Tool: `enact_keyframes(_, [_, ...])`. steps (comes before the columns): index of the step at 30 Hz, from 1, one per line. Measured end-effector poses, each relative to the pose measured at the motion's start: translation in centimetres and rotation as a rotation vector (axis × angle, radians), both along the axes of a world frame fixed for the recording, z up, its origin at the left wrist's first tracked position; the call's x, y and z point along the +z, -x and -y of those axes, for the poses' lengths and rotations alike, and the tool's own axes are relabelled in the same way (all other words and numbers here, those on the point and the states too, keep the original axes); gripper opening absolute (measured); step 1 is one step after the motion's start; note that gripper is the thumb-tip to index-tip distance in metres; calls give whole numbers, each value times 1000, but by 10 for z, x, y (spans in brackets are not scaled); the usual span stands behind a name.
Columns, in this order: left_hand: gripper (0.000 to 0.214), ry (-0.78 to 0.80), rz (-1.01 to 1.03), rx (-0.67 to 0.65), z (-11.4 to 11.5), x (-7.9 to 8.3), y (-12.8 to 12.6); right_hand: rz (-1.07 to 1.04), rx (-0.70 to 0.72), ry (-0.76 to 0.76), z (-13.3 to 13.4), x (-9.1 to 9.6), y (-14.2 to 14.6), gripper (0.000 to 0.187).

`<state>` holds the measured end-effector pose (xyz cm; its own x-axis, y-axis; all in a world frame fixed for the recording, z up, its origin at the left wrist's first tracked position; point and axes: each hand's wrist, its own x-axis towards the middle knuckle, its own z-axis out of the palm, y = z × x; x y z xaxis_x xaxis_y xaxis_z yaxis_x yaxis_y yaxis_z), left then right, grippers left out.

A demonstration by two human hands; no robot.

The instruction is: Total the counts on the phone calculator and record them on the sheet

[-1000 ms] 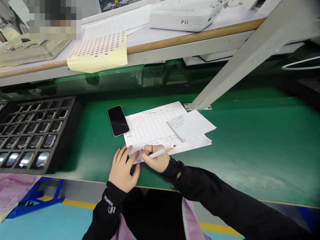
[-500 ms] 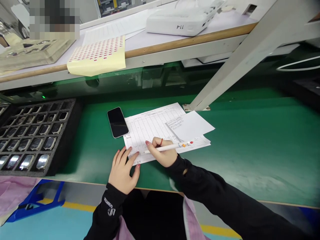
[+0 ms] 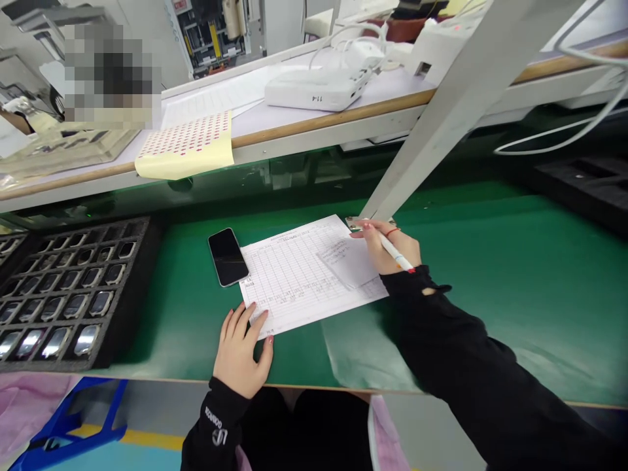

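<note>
A printed form with a grid and handwriting lies on the green bench. My left hand rests flat with fingers spread, its fingertips on the form's lower left corner. My right hand is closed around a white pen and sits over the form's right side, near the foot of the metal post. Beneath that hand lies a smaller paper slip with handwriting, partly hidden by the fingers. A black-screened phone touches the form's left edge.
At left stands a black foam tray holding rows of small framed parts. A slanted metal post rises behind the form. On the shelf above are a white box and a yellow sticker sheet. Another dark tray lies at right.
My right hand has moved with the pen from the form's lower middle, right and away from me, to the slip. My left hand stays on the corner. The view has shifted.
</note>
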<state>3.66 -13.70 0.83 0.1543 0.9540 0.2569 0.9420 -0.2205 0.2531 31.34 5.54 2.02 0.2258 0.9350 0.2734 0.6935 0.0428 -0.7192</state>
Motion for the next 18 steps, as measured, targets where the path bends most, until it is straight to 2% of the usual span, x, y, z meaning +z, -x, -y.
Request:
enact_keyframes(2, [44, -2, -7, 5, 0, 0, 0, 61, 60, 73, -10, -9, -17, 33])
enact_keyframes(4, [46, -7, -10, 7, 0, -1, 0, 90, 165, 93, -16, -18, -27, 39])
enact_keyframes(7, [48, -14, -8, 3, 0, -1, 0, 149, 234, 105, -19, -25, -27, 44])
enact_keyframes(14, [46, -17, 5, 19, -2, -1, -1, 333, 236, 11, -2, -26, -7, 40])
enact_keyframes(18, [45, -18, 7, 31, -2, -1, -2, 237, 169, -17, 7, -19, -3, 29])
